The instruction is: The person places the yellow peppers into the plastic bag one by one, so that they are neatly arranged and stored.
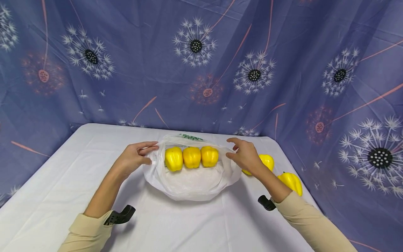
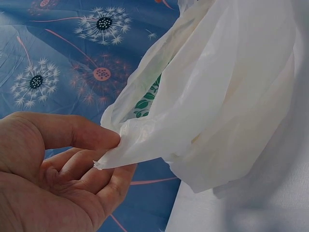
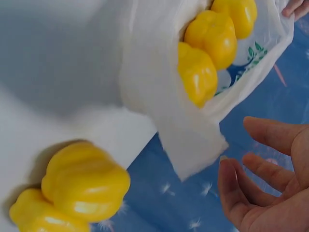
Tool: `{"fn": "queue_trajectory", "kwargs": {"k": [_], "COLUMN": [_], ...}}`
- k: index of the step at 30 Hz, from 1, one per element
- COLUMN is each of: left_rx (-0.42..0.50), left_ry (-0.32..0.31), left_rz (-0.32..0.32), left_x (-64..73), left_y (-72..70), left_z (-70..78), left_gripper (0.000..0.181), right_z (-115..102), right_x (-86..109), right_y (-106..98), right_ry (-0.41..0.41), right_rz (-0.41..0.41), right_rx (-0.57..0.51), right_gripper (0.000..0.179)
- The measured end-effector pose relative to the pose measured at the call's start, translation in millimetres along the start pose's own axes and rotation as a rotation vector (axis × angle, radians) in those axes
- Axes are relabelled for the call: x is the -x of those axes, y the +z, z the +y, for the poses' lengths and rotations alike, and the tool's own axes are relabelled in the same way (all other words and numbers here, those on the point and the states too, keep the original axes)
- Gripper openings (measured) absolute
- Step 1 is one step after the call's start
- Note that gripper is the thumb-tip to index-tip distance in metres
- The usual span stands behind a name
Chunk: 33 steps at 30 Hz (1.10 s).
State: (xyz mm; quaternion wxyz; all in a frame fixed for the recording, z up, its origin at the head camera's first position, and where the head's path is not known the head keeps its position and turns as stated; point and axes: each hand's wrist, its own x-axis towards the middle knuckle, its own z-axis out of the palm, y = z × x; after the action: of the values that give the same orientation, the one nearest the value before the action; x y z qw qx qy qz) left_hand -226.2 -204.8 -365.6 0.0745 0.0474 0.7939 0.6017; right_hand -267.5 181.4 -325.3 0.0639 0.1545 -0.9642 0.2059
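A white plastic bag point(image 1: 192, 190) with a green leaf print lies with its mouth spread on the table. Inside it, three yellow bell peppers point(image 1: 192, 157) stand in a row; the right wrist view shows the same peppers point(image 3: 210, 38). My left hand point(image 1: 133, 159) pinches the bag's left edge between thumb and fingers, the corner poking out past them in the left wrist view. Beside the bag's right edge is my right hand point(image 1: 247, 155), its fingers apart and loosely bent. A small gap separates those fingers from the bag corner point(image 3: 193, 150).
To the right of the bag, more yellow bell peppers point(image 1: 290, 182) lie on the white-covered table point(image 1: 63, 182), partly hidden by the right forearm. A blue dandelion-print cloth point(image 1: 141, 63) hangs behind and beside the table. Black mounts point(image 1: 121, 215) sit at both wrists.
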Motion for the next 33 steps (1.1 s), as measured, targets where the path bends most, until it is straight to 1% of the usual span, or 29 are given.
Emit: {"fn": "queue_trajectory", "kwargs": {"k": [3,7,12,18,21,25,33], "left_rx": [0.0,-0.001,-0.001,-0.003,-0.007,-0.004,-0.009], "left_ry": [0.0,-0.005,-0.007,-0.014,-0.01,-0.006,-0.002], "left_rz": [0.001,0.0,-0.001,0.004,0.004,0.002,0.003], "left_x": [0.0,-0.2,-0.3,-0.4,-0.8,-1.2,-2.1], "left_y": [0.3,0.3,0.0,0.2,0.0,-0.2,0.3], "left_z": [0.2,0.1,-0.3,-0.6,-1.2,-1.7,-2.7], "left_gripper": [0.079,0.079,0.079,0.079,0.079,0.079,0.078], "right_z": [8.6,21.1,36.9,57.5,66.1,74.0,85.2], "right_x": [2.0,3.8,6.1,8.8,9.3,10.7,10.5], "right_y": [-5.6,-11.0,-15.9,-18.9,-18.9,-18.0,-13.9], "right_ry": [0.015,0.043,0.082,0.098,0.117,0.146,0.168], "right_rz": [0.018,0.015,-0.023,-0.055,-0.076,-0.103,-0.162], "right_rx": [0.009,0.032,0.048,0.07,0.076,0.075,0.089], "right_gripper": [0.051,0.054,0.059,0.065,0.069,0.072,0.078]}}
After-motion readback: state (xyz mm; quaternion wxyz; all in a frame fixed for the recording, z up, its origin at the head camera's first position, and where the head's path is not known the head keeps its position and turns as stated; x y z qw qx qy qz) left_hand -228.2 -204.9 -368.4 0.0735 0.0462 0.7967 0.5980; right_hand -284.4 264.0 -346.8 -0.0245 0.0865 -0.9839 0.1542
